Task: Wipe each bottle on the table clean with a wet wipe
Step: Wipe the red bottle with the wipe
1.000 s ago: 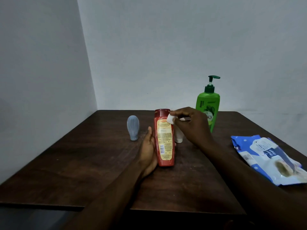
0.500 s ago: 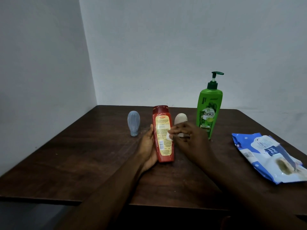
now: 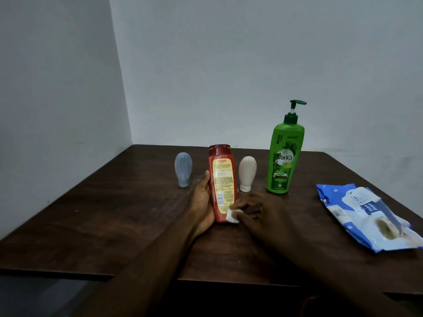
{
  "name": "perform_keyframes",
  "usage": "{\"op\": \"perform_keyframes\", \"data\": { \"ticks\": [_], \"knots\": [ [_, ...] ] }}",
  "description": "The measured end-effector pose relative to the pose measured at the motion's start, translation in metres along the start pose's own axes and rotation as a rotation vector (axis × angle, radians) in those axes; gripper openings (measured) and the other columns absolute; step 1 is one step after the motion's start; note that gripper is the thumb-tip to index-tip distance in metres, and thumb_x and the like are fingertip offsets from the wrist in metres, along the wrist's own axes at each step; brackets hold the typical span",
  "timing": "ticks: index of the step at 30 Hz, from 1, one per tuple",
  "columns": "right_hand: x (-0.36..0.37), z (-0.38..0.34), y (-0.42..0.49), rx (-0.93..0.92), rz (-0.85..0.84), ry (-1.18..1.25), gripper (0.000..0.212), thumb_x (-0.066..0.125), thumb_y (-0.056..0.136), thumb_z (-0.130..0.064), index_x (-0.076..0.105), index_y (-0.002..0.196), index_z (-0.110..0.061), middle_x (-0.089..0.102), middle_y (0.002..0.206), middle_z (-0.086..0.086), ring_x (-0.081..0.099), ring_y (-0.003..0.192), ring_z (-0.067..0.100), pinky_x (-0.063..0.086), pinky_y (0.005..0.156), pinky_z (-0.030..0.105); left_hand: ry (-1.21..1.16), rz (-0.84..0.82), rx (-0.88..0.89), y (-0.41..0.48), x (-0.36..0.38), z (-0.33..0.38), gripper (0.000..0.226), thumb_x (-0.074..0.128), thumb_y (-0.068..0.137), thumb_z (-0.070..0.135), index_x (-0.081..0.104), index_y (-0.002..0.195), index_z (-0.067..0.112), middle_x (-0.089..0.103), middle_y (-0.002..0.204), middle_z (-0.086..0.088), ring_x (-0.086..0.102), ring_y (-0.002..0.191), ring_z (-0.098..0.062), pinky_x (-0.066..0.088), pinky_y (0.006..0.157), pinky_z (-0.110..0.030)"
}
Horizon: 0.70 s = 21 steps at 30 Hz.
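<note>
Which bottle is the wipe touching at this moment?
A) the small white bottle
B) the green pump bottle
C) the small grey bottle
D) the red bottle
D: the right hand pinches the wet wipe against the lower right edge of the red bottle, which the left hand holds upright.

On the dark wooden table (image 3: 109, 216), the red plastic shampoo bottle (image 3: 221, 179) stands between my left hand (image 3: 201, 202), which grips it, and my right hand (image 3: 258, 211), which pinches the small white wet wipe (image 3: 233, 216) against its base. The small grey-blue squeeze bottle (image 3: 183, 169) stands behind to the left. The cream squeeze bottle (image 3: 247, 172) and the tall green pump bottle (image 3: 285, 156) stand behind to the right. The blue-and-white wipes packet (image 3: 366, 216) lies far right.
</note>
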State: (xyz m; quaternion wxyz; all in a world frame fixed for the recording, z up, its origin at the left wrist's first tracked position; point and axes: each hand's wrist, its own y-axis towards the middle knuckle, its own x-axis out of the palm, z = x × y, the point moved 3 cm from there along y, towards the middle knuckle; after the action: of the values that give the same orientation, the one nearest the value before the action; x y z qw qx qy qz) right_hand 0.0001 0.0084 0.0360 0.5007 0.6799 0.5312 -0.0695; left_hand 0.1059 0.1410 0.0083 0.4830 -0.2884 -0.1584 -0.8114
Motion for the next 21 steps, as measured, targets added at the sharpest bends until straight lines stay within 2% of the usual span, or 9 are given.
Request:
{"op": "perform_keyframes", "data": {
  "ticks": [2, 5, 8, 11, 17, 21],
  "knots": [
    [-0.003, -0.003, 0.013, 0.025, 0.059, 0.031, 0.019, 0.08, 0.081, -0.014, 0.076, 0.098, -0.021, 0.067, 0.096, -0.018, 0.064, 0.093, -0.009, 0.051, 0.077, 0.006, -0.017, -0.011, -0.006, -0.001, 0.001, 0.0, 0.049, 0.035, 0.102, 0.048, 0.057, 0.13, 0.014, 0.07, 0.114, -0.016, 0.067, 0.103, -0.03, 0.054, 0.089, -0.047],
    [-0.007, -0.004, 0.043, 0.027, 0.157, 0.021, 0.02, 0.08, 0.08, -0.013, 0.076, 0.099, -0.019, 0.07, 0.094, -0.013, 0.066, 0.083, -0.005, 0.054, 0.075, 0.011, -0.019, -0.053, -0.003, -0.002, 0.003, 0.0, 0.049, 0.035, 0.103, 0.048, 0.056, 0.134, 0.017, 0.069, 0.123, -0.017, 0.068, 0.107, -0.03, 0.054, 0.088, -0.049],
    [-0.01, -0.003, 0.074, 0.019, 0.224, 0.007, 0.017, 0.079, 0.082, -0.016, 0.078, 0.099, -0.018, 0.074, 0.094, -0.005, 0.067, 0.08, -0.001, 0.058, 0.073, 0.021, -0.008, -0.083, -0.002, 0.0, 0.002, 0.001, 0.051, 0.035, 0.102, 0.051, 0.055, 0.135, 0.017, 0.07, 0.118, -0.017, 0.068, 0.103, -0.031, 0.054, 0.088, -0.052],
    [-0.014, -0.006, 0.097, -0.009, 0.27, 0.016, 0.016, 0.077, 0.083, -0.015, 0.078, 0.098, -0.017, 0.076, 0.095, -0.004, 0.068, 0.081, 0.002, 0.059, 0.076, 0.024, 0.001, -0.084, -0.007, 0.001, 0.001, 0.002, 0.053, 0.035, 0.102, 0.052, 0.055, 0.135, 0.018, 0.07, 0.116, -0.016, 0.068, 0.103, -0.032, 0.054, 0.089, -0.053],
    [-0.011, -0.008, 0.104, -0.06, 0.284, -0.004, 0.015, 0.074, 0.084, -0.011, 0.078, 0.098, -0.014, 0.076, 0.096, 0.0, 0.069, 0.084, 0.007, 0.06, 0.077, 0.03, 0.004, -0.086, -0.009, 0.0, 0.001, 0.004, 0.049, 0.034, 0.102, 0.051, 0.058, 0.13, 0.019, 0.071, 0.115, -0.015, 0.067, 0.105, -0.032, 0.053, 0.09, -0.052],
    [-0.004, -0.006, 0.078, -0.124, 0.213, -0.053, 0.018, 0.076, 0.083, -0.009, 0.077, 0.101, -0.013, 0.074, 0.099, 0.001, 0.067, 0.086, 0.008, 0.059, 0.076, 0.03, 0.002, -0.077, -0.014, 0.001, 0.001, 0.002, 0.052, 0.036, 0.102, 0.051, 0.054, 0.137, 0.017, 0.069, 0.12, -0.016, 0.067, 0.106, -0.031, 0.054, 0.089, -0.05]
  ]
}}
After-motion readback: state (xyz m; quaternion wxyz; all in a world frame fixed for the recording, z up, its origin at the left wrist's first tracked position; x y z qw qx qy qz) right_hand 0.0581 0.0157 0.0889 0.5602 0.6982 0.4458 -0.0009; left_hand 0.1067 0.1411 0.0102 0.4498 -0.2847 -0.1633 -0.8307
